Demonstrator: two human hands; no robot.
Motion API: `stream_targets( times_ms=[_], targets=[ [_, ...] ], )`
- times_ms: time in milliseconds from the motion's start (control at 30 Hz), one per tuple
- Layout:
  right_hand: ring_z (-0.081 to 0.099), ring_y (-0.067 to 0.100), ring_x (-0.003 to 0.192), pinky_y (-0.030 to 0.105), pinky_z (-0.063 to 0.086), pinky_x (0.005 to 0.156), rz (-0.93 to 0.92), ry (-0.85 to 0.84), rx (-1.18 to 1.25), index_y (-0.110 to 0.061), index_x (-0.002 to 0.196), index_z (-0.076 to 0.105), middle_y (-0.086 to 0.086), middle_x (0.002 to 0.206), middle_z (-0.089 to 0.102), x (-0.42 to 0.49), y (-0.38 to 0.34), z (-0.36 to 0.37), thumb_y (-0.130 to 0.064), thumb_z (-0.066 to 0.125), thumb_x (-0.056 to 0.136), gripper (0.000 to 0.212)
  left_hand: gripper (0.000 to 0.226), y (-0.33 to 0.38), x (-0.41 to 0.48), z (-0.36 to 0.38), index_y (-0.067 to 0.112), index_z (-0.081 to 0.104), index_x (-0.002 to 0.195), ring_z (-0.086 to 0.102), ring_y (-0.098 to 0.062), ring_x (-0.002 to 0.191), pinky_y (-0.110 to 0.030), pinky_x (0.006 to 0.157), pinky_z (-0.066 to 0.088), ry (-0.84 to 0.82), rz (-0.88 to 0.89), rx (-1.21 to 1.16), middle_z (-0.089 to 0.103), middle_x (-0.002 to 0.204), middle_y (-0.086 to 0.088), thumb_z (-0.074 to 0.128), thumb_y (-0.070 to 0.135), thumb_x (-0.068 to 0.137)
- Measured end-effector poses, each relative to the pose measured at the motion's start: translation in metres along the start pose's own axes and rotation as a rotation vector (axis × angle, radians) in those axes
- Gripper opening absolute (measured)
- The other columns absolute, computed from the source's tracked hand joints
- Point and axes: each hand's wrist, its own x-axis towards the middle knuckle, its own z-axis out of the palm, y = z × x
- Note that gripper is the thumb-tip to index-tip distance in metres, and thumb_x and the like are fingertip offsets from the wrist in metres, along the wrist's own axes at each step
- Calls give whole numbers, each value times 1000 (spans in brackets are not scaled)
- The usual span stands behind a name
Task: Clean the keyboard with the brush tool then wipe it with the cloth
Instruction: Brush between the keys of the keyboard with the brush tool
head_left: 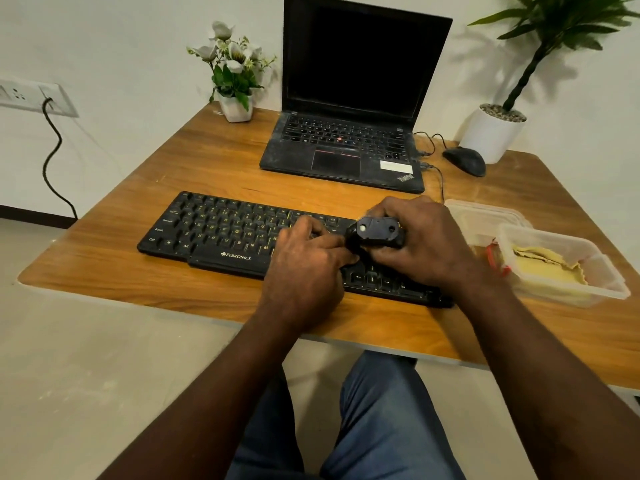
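Note:
A black Zebronics keyboard [221, 233] lies across the wooden table [104, 258]. Above its right half, my right hand [429, 244] is closed around a dark oblong brush tool [377, 232] with a small white dot on its top. My left hand [308, 261] rests over the middle keys, its fingertips touching the tool's left end. No bristles show from this side. A yellow cloth [547, 268] lies crumpled inside a clear plastic container [606, 289] just right of the keyboard.
An open black laptop [346, 147] stands behind the keyboard, with a black mouse [465, 161] and cables to its right. A clear lid [485, 216] lies by the container. A white flower pot [237, 109] and a potted plant [491, 133] stand at the back.

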Motion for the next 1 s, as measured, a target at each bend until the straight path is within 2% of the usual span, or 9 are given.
stream_targets(
  times_ms=[133, 267, 333, 400, 533, 633, 767, 900, 1000],
  targets=[
    [52, 10, 82, 29, 32, 85, -18, 6, -49, -22, 105, 70, -12, 90, 69, -10, 11, -8, -29, 87, 74, 36, 50, -1, 0, 0, 27, 78, 110, 42, -18, 106, -40, 81, 40, -26, -4, 4, 74, 115, 12, 34, 27, 86],
    [45, 4, 82, 27, 29, 76, 36, 30, -83, -19, 104, 72, -3, 91, 74, -30, 28, -25, -23, 92, 71, 39, 51, -2, 2, 0, 30, 77, 112, 40, -15, 109, -41, 83, 41, -48, -19, 2, 73, 117, 15, 34, 28, 86],
    [48, 10, 82, 27, 29, 70, 74, 43, -109, -19, 105, 72, 0, 90, 74, -34, 31, -27, -22, 93, 70, 41, 52, -3, 1, 1, 30, 77, 113, 39, -14, 109, -39, 83, 40, -49, -19, 0, 73, 117, 16, 32, 28, 86],
    [52, 18, 86, 30, 32, 72, 77, 36, -94, -23, 107, 70, -1, 94, 74, -30, 27, -21, -31, 89, 73, 40, 51, -2, 1, 1, 30, 77, 112, 38, -14, 108, -38, 82, 38, -45, -14, 0, 73, 117, 15, 33, 28, 86],
    [50, 15, 88, 34, 34, 80, -22, 29, -82, -20, 107, 71, -4, 96, 75, -12, 4, -4, -27, 88, 70, 41, 50, 0, 0, 0, 29, 77, 111, 39, -16, 107, -36, 80, 34, -40, -8, 25, 74, 115, 11, 34, 27, 87],
    [52, 19, 87, 34, 34, 79, -14, 46, -79, -20, 107, 71, -6, 94, 74, -6, 0, -1, -25, 90, 70, 41, 49, 0, 0, 0, 28, 77, 112, 39, -17, 106, -37, 79, 35, -34, -14, 16, 74, 115, 11, 35, 27, 88],
    [53, 15, 84, 31, 32, 79, 11, 16, -79, -23, 105, 70, -16, 88, 66, -22, 19, -15, -32, 87, 73, 38, 51, -2, 0, -1, 30, 77, 111, 40, -16, 108, -40, 81, 40, -51, -15, 16, 73, 118, 15, 33, 28, 86],
    [53, 22, 84, 31, 31, 73, 121, 23, -107, -25, 104, 70, -4, 87, 71, -37, 36, -29, -29, 90, 71, 38, 51, -2, 1, 0, 31, 77, 112, 39, -16, 109, -40, 83, 39, -64, -23, 18, 72, 118, 16, 35, 27, 85],
    [53, 24, 90, 34, 34, 74, 119, 22, -88, -26, 106, 69, -6, 90, 70, -31, 26, -25, -37, 83, 72, 38, 50, -1, 0, 0, 30, 77, 112, 40, -17, 109, -41, 83, 39, -65, -24, 15, 72, 119, 15, 36, 26, 85]
  ],
)
